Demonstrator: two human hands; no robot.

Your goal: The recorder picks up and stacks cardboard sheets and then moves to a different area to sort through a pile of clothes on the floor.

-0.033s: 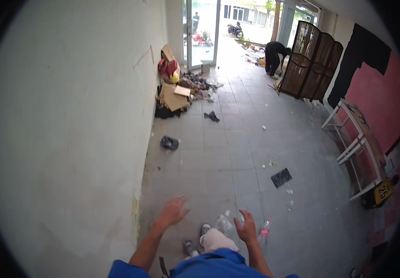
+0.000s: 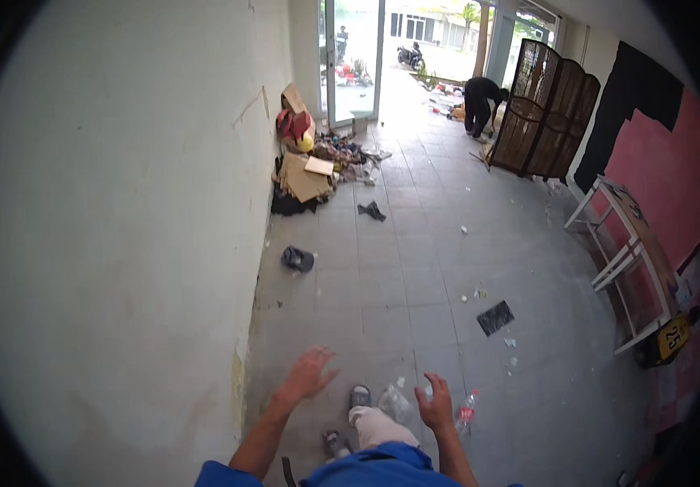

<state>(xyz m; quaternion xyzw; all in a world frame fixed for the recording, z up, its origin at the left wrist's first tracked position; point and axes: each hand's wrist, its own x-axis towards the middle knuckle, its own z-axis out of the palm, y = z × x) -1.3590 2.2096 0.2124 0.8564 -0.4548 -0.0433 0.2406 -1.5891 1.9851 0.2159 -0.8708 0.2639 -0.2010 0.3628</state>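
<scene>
My left hand (image 2: 309,375) is held out in the air near the left wall, palm inward, fingers apart and holding nothing. My right hand (image 2: 435,402) is likewise raised with spread fingers and nothing in it. Below and between the hands, a crumpled clear plastic bag (image 2: 396,403) lies on the floor by my front shoe (image 2: 359,396). A clear plastic bottle with a red label (image 2: 467,412) is on the floor just right of my right hand. Farther ahead lie a dark cap (image 2: 297,259) and a black flat sheet (image 2: 495,318).
A heap of cardboard (image 2: 305,178) and clothes lies along the left wall, with a black cloth (image 2: 372,211) beside it. A white-legged table (image 2: 630,252) and folding screen (image 2: 540,114) stand at right. Another person (image 2: 481,104) bends near the screen, by the open glass door (image 2: 353,61).
The view has shifted a little, so the floor things sit slightly lower. Both hands stay raised and empty, with only small movement.
</scene>
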